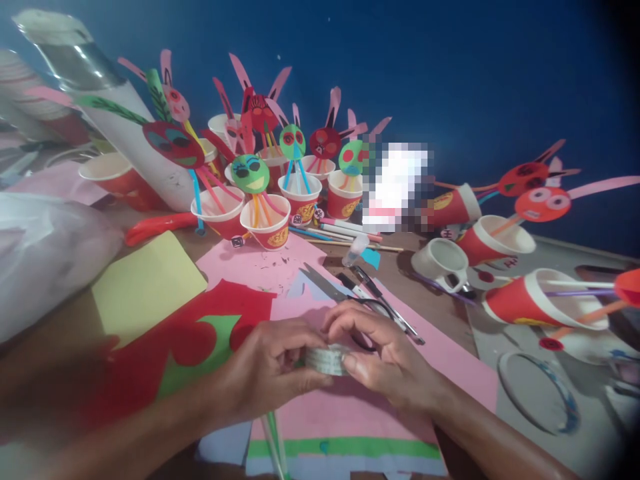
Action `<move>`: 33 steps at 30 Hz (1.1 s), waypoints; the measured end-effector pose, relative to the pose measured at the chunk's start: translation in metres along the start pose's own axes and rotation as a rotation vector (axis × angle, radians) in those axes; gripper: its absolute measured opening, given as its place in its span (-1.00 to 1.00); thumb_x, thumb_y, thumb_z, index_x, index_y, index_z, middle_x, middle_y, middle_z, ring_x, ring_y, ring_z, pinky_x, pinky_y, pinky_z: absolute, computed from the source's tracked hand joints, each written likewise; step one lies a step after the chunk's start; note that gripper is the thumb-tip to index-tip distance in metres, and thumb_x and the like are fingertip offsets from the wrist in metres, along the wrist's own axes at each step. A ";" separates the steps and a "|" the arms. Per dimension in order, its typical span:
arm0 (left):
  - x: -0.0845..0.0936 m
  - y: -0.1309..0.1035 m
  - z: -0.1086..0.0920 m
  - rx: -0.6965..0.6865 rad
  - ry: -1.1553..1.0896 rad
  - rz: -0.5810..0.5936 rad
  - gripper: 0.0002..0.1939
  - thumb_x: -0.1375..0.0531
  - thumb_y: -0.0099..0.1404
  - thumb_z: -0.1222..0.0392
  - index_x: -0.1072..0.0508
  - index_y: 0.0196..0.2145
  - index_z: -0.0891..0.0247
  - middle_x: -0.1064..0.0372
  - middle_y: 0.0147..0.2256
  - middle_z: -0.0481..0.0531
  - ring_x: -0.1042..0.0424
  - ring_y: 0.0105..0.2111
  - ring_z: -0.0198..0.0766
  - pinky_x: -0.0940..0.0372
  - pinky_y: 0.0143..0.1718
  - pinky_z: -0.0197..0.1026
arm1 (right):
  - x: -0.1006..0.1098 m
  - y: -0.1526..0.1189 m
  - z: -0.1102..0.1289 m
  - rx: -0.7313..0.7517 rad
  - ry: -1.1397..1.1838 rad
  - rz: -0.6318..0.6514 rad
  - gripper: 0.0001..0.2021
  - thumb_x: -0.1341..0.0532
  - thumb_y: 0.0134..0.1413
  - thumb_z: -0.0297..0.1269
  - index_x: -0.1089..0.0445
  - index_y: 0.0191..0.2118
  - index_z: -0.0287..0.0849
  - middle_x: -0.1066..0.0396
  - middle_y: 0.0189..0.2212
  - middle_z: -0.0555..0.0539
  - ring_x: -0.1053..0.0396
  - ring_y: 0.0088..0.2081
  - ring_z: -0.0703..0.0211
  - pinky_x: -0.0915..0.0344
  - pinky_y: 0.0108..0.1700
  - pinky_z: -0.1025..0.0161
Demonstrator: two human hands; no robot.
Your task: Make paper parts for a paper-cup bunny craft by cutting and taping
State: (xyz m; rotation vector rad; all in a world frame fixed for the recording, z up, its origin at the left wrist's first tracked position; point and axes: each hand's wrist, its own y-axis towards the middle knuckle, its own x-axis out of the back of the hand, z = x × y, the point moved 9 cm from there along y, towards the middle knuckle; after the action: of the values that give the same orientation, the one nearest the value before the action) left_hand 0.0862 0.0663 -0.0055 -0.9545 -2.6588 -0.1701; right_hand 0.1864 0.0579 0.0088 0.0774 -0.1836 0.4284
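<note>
A small roll of tape (325, 361), pale and clear-looking, is held between both hands above the pink paper (320, 417). My left hand (273, 370) grips its left side, thumb below and fingers above. My right hand (383, 357) has its thumb against the roll's right end, with the index finger bent over the top. Black-handled scissors (327, 283) lie open just beyond my right hand, beside several pens (395, 310). Red paper (200, 333) and green paper (187, 373) lie to the left of my left hand.
Red paper cups (274, 233) with paper rabbit faces stand along the blue wall. Tipped cups (520, 300), a white mug (437, 263) and a tape ring (540, 393) are at right. Yellow paper (150, 287) and a plastic bag (50, 253) lie left.
</note>
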 end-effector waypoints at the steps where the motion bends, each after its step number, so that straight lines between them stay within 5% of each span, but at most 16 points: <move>1: 0.001 0.000 -0.003 -0.025 0.050 -0.014 -0.94 -0.27 0.08 0.31 -0.47 -0.41 0.31 -0.22 -0.55 -0.12 -0.13 -0.58 -0.47 -0.03 -0.58 -0.40 | 0.001 0.000 -0.001 -0.020 -0.033 -0.007 -0.86 -0.12 -0.09 -0.44 -0.32 -0.33 -0.14 -0.29 -0.29 -0.02 -0.25 -0.21 0.13 -0.17 -0.15 0.19; 7: 0.001 -0.001 -0.017 -0.128 0.164 -0.047 -0.95 -0.26 0.09 0.33 -0.46 -0.42 0.32 -0.21 -0.55 -0.13 -0.15 -0.58 -0.48 -0.04 -0.57 -0.42 | 0.002 -0.003 -0.009 -0.172 -0.058 0.007 -0.96 -0.10 -0.13 -0.39 -0.24 -0.45 -0.14 -0.16 -0.43 0.04 -0.15 -0.37 0.20 -0.10 -0.35 0.28; 20: -0.016 -0.004 0.002 0.039 0.009 0.104 -0.94 -0.23 0.14 0.25 -0.41 -0.42 0.28 -0.15 -0.54 -0.17 -0.08 -0.58 -0.50 0.01 -0.59 -0.43 | -0.011 -0.012 -0.024 -0.379 -0.068 0.078 -0.87 -0.11 -0.21 -0.49 -0.14 -0.52 -0.13 -0.12 -0.50 0.10 -0.09 -0.41 0.25 -0.05 -0.40 0.32; 28: -0.015 -0.002 0.008 0.114 -0.025 0.121 -0.91 -0.23 0.10 0.33 -0.35 -0.49 0.29 -0.06 -0.59 -0.22 -0.04 -0.61 -0.52 0.07 -0.63 -0.45 | -0.016 -0.008 -0.028 -0.372 0.321 0.173 -0.89 -0.17 -0.15 -0.32 -0.21 -0.45 -0.17 -0.18 -0.50 0.07 -0.07 -0.42 0.26 -0.04 -0.40 0.33; 33: -0.017 -0.002 0.009 0.111 -0.035 0.135 -0.94 -0.22 0.11 0.30 -0.38 -0.46 0.28 -0.08 -0.57 -0.21 -0.04 -0.60 -0.51 0.06 -0.62 -0.43 | -0.015 -0.009 -0.029 -0.407 0.216 0.182 -0.87 -0.16 -0.18 -0.42 -0.15 -0.47 -0.15 -0.13 -0.50 0.09 -0.06 -0.40 0.26 -0.05 -0.36 0.33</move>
State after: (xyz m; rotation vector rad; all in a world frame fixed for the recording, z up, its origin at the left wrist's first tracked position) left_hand 0.0955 0.0566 -0.0198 -1.1044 -2.5935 0.0247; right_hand 0.1812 0.0466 -0.0228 -0.3865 -0.0616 0.5699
